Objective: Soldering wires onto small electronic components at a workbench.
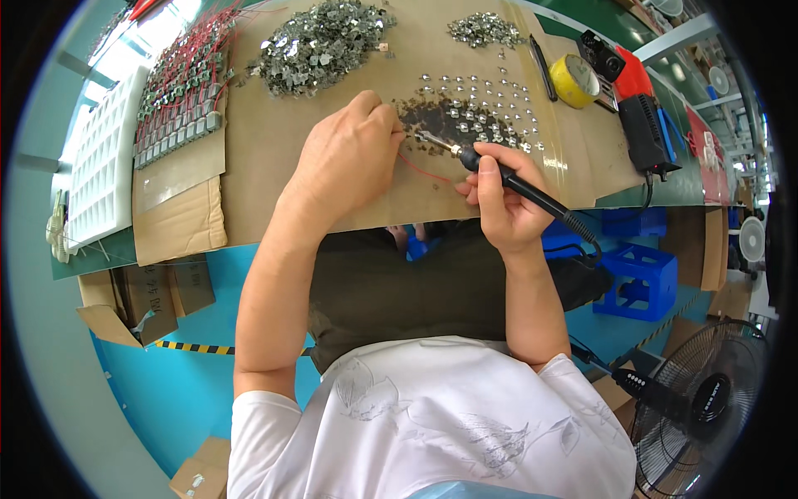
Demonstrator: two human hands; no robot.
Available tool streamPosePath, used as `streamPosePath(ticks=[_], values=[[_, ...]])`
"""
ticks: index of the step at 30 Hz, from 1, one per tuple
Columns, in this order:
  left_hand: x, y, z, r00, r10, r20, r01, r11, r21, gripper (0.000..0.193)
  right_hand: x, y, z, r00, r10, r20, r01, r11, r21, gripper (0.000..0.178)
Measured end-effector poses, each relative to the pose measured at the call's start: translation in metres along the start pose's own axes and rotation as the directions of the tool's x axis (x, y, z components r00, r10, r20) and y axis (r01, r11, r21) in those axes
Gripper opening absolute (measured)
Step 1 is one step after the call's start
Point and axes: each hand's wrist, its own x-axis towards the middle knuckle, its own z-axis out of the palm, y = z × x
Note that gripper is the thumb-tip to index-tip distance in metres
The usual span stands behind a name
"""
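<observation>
My right hand [511, 204] is closed round the black handle of a soldering iron [525, 191], its metal tip pointing left over a dark scorched patch [428, 115] on the brown board. Just left of the tip, my left hand [349, 158] pinches a thin red wire [426, 172]. The wire trails from those fingertips toward my right fingers; whether it touches them I cannot tell. What else the left fingertips hold is hidden. Beyond the iron, small shiny metal pieces [499, 106] stand in rows, some on the scorched patch.
Piles of metal pieces lie at the back: a large one [320, 50] and a smaller one [485, 31]. Wired parts [179, 125] and a white tray [104, 158] are left. Yellow tape [573, 81] and a black box [647, 133] sit right. A fan [706, 399] stands lower right.
</observation>
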Motion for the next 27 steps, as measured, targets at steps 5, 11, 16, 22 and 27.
streamPosePath(ticks=[5, 11, 16, 22, 27], values=[[0.0004, -0.0013, 0.0008, 1.0, 0.013, -0.005, -0.013, 1.0, -0.013, 0.01, 0.0015, 0.0001, -0.0043, 0.998, -0.009, 0.069, 0.014, 0.997, -0.073, 0.015], [0.0016, -0.0002, 0.0022, 1.0, -0.004, 0.007, 0.005, 0.999, -0.033, 0.011, 0.0009, 0.0014, -0.0014, 1.0, 0.022, 0.007, -0.021, 0.999, -0.033, 0.012], [0.0025, -0.0005, 0.0018, 1.0, -0.005, 0.011, 0.005, 1.0, -0.027, 0.01, 0.0025, -0.0021, 0.0014, 0.999, 0.041, -0.007, -0.041, 0.999, -0.002, 0.012], [0.0034, 0.0005, 0.0035, 1.0, -0.01, 0.013, 0.01, 1.0, -0.016, 0.011, 0.0025, -0.0008, 0.0004, 1.0, 0.028, -0.008, -0.029, 0.999, -0.022, 0.012], [0.0036, 0.0021, 0.0033, 0.999, -0.027, 0.02, 0.028, 0.999, -0.021, 0.01, 0.0022, -0.0019, 0.0005, 1.0, 0.025, -0.013, -0.026, 0.999, -0.043, 0.011]])
